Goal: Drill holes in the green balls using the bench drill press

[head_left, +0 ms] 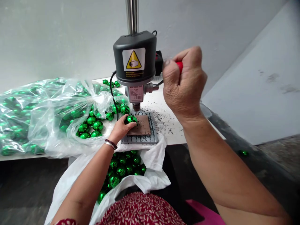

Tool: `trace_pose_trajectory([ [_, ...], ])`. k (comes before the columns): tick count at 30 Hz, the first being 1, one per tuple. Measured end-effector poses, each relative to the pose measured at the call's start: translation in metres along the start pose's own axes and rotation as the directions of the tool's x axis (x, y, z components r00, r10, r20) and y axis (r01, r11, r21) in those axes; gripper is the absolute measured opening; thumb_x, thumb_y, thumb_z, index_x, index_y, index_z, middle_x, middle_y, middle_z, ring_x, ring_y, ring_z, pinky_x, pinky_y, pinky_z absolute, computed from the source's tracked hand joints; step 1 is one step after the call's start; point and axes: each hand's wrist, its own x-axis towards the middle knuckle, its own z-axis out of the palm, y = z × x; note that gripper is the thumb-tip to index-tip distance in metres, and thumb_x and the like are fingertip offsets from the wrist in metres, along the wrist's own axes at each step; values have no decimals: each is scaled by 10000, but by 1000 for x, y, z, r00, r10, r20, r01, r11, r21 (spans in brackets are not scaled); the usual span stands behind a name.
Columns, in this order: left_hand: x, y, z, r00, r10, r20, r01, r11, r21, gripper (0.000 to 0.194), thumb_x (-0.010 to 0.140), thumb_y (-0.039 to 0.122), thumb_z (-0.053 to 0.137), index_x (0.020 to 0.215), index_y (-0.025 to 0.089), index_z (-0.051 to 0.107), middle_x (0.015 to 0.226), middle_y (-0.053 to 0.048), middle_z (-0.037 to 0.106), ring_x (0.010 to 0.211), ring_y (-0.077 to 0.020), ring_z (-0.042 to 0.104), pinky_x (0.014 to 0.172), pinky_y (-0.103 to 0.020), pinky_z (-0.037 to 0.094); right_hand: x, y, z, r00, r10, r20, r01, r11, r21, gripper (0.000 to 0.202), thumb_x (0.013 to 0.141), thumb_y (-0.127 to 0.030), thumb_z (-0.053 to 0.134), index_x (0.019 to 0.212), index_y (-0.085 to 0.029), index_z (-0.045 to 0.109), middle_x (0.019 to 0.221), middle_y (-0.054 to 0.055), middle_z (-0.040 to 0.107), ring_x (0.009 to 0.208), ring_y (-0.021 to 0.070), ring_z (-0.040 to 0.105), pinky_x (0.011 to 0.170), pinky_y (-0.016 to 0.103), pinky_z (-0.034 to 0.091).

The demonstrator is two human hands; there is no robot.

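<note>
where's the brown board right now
In the head view, just below and left of centre: the board lies on the grey base below the drill, left hand at its left edge.

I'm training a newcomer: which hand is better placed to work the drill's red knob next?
Probably the right hand: its fingers are wrapped around the red knob beside the drill. The left hand is lower down, holding a green ball by the bit.
</note>
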Motion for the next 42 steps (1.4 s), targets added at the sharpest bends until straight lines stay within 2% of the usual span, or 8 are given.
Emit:
trace_pose_trajectory([
  [8,5,1,3,998,51,30,-52,997,63,539,718,321,762,1227,175,658,1023,-40,746,959,-218,658,868,-305,512,1,-9,-2,997,75,36,-73,996,-51,280,998,-435,353,957,-167,423,863,9,471,793,61,510,808,227,449],
  [12,9,1,6,992,93,81,-107,975,197,605,704,311,782,1276,166,651,1077,-62,746,978,-240,666,913,-340,510,0,-10,-4,997,69,18,-68,996,-64,256,989,-424,375,944,-177,424,857,9,484,785,64,498,788,217,452],
  [18,15,-9,15,959,257,117,-281,913,294,705,666,286,824,1331,138,640,1348,-148,659,1260,-333,576,1116,-426,398,-1,-9,-5,999,47,0,-47,996,-71,250,978,-425,382,926,-184,427,839,6,482,768,67,511,788,228,470],
  [20,15,-13,16,959,250,134,-276,930,241,714,698,334,808,1361,147,621,1331,-139,671,1242,-320,592,1104,-414,413,-1,-9,-5,999,40,4,-39,997,-68,255,982,-436,372,921,-192,419,823,3,481,749,68,509,773,230,477],
  [24,12,-17,19,973,196,123,-212,967,142,665,752,429,760,1365,211,621,1136,-60,745,1056,-256,664,988,-361,492,-2,-9,-5,1000,21,-18,-23,995,-95,227,971,-415,394,902,-202,425,790,3,502,712,76,500,733,235,473],
  [30,11,-14,22,984,156,90,-167,976,136,616,720,410,782,1296,220,674,1005,-23,757,960,-231,675,925,-335,506,-11,-5,-4,1000,-3,4,3,999,-50,322,998,-471,322,937,-177,436,815,3,504,736,59,522,780,237,500],
  [34,12,-13,22,984,156,89,-165,981,104,630,700,391,799,1297,228,678,1014,-12,758,962,-224,678,910,-319,513,-18,-3,-5,1000,-21,-14,21,999,-47,319,991,-477,348,953,-179,456,855,6,513,782,63,533,800,240,498],
  [42,11,-14,23,985,150,91,-161,977,137,669,712,383,792,1344,213,650,1032,-49,752,941,-241,666,876,-343,524,-33,-4,-6,995,-15,-101,2,992,-125,234,938,-421,440,902,-194,483,792,1,500,713,75,492,707,247,462],
])
